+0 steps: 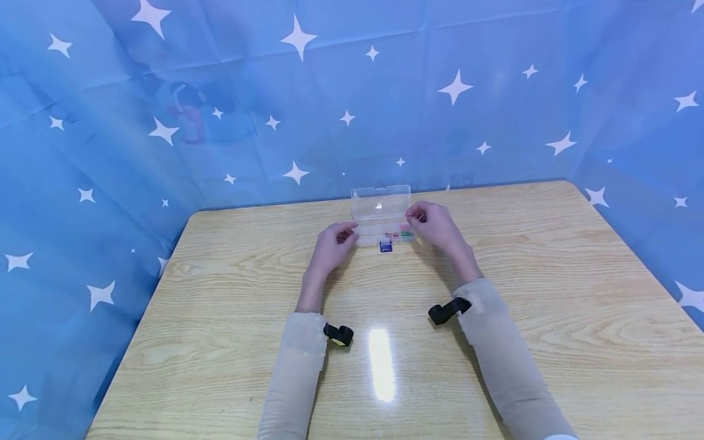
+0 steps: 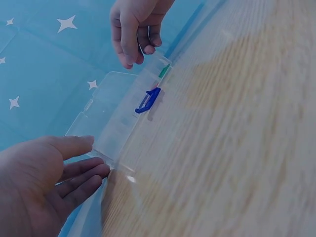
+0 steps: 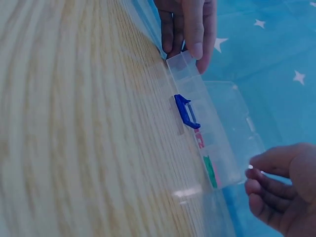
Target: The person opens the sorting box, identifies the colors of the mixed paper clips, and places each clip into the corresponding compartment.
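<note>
A clear plastic compartment box (image 1: 370, 235) stands near the back of the table with its lid (image 1: 381, 201) raised. On the middle of its front wall is a blue latch (image 3: 183, 111), hanging outward. Red pieces (image 1: 392, 236) and a green piece (image 3: 211, 171) lie in the right-hand compartments. My left hand (image 1: 332, 245) holds the box's left end, thumb on one side and fingers on the other. Over the right end hovers my right hand (image 1: 434, 226), thumb and index fingertips brought together. I cannot tell whether a small thing is between them.
The wooden table (image 1: 220, 342) reaches back to a blue curtain (image 1: 247, 79) with white stars, which hangs close behind the box. Black wrist cameras sit on both sleeves, the left one (image 1: 340, 335) and the right one (image 1: 442, 313) above the tabletop.
</note>
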### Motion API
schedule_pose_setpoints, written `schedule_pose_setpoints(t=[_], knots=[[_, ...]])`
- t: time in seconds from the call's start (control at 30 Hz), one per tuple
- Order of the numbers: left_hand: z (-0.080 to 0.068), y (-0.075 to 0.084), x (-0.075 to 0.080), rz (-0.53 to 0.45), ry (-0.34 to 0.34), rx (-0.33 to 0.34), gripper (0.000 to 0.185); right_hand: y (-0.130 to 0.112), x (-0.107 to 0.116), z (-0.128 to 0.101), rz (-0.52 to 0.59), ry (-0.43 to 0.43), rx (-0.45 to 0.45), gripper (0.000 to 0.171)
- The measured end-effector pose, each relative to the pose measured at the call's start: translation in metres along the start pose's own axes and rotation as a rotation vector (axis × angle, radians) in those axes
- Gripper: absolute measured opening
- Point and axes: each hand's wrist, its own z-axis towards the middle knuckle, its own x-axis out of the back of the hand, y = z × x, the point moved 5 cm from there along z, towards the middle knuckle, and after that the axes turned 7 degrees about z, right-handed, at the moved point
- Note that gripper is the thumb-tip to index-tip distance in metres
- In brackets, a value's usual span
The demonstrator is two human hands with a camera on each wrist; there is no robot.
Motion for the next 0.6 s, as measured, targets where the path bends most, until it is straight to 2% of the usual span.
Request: schedule_pose_setpoints(t=[0.17, 0.37, 0.6], knots=[[0.000, -0.001, 0.003, -0.021, 0.030, 0.013, 0.037, -0.001, 0.001, -0.002, -0.008, -0.004, 0.022, 0.022], [-0.002, 0.003, 0.015, -0.062, 0.089, 0.019, 0.037, 0.000, 0.005, -0.005, -0.038, -0.013, 0.026, 0.022], [-0.007, 0.008, 0.026, -0.039, 0.076, 0.003, 0.040, 0.003, 0.012, -0.008, -0.070, -0.035, 0.027, 0.024]])
